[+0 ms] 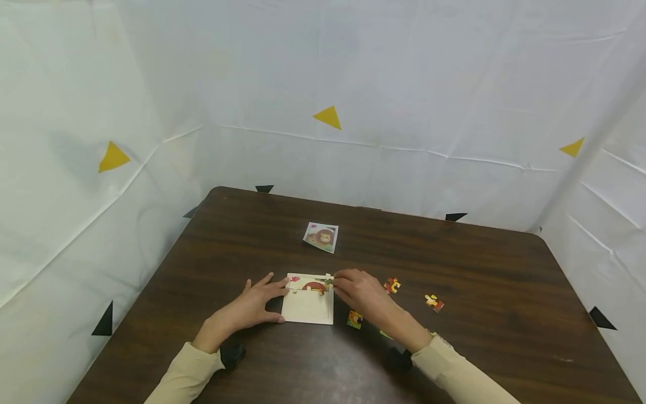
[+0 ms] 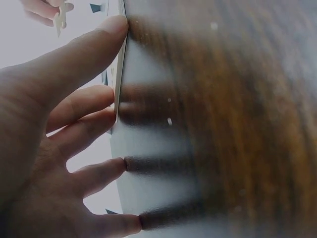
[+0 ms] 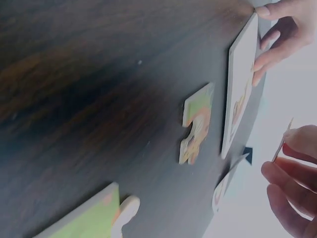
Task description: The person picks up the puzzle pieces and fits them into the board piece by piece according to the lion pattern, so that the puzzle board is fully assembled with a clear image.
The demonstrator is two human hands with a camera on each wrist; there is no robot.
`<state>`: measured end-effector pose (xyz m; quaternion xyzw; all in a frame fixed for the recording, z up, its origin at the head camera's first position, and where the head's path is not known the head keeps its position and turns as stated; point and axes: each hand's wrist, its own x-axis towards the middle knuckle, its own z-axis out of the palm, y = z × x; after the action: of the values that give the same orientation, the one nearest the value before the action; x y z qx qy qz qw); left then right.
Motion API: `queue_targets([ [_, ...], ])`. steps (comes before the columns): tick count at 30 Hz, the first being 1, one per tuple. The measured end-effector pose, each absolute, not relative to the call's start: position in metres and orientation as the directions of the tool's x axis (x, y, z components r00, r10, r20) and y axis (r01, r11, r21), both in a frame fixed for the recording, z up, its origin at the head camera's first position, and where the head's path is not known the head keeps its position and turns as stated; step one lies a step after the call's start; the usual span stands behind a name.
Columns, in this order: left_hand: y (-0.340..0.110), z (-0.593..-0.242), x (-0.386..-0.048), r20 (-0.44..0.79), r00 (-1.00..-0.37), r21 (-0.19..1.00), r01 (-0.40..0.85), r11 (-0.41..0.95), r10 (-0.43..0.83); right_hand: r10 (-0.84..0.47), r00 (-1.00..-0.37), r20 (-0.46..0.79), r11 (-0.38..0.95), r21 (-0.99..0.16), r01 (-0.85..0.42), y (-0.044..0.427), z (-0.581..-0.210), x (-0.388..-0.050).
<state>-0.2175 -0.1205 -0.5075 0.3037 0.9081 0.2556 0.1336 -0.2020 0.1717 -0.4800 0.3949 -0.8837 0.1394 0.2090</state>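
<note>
A shallow, cream-coloured puzzle board (image 1: 308, 308) lies flat on the table, with printed pieces fitted along its far side. The left hand (image 1: 249, 306) has its fingers spread, and its thumb and some fingertips touch the board's left edge. Above the board's far right corner, the right hand (image 1: 364, 293) pinches a jigsaw piece (image 1: 328, 280) between thumb and fingers. In the right wrist view that jigsaw piece (image 3: 282, 144) shows edge-on and raised, apart from the board. Its plain pale side (image 2: 60, 20) faces the left wrist view.
Several loose jigsaw pieces lie right of the board, among them a near one (image 1: 355, 320), one by the right hand (image 1: 392, 285) and one farther right (image 1: 434, 303). A lion picture card (image 1: 321, 237) with a curled edge lies beyond the board on the dark wooden table (image 1: 252, 235).
</note>
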Motion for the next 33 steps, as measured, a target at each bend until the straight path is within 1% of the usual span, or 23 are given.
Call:
queue_targets([
  [7, -0.122, -0.508, -0.217, -0.07, -0.773, 0.546, 0.499, 0.672, 0.63, -0.657, -0.578, 0.484, 0.632, -0.065, -0.773, 0.162, -0.482, -0.203],
  [15, -0.123, -0.511, -0.216, -0.084, -0.778, 0.55, 0.485, 0.68, 0.623, -0.678, -0.585, 0.444, 0.626, -0.067, -0.777, 0.152, -0.486, -0.202],
  [24, -0.122, -0.512, -0.219, -0.08, -0.782, 0.536, 0.489, 0.688, 0.618, -0.686, -0.573, 0.448, 0.612, -0.072, -0.788, 0.143, -0.49, -0.202],
  [28, -0.121, -0.511, -0.219, -0.089, -0.788, 0.533, 0.48, 0.697, 0.609, -0.676, -0.585, 0.448, 0.616, -0.092, -0.782, 0.139, -0.486, -0.204],
  [33, -0.12, -0.51, -0.219, -0.092, -0.79, 0.532, 0.476, 0.7, 0.606, -0.655, -0.627, 0.422, 0.637, -0.138, -0.759, 0.136, -0.477, -0.206],
])
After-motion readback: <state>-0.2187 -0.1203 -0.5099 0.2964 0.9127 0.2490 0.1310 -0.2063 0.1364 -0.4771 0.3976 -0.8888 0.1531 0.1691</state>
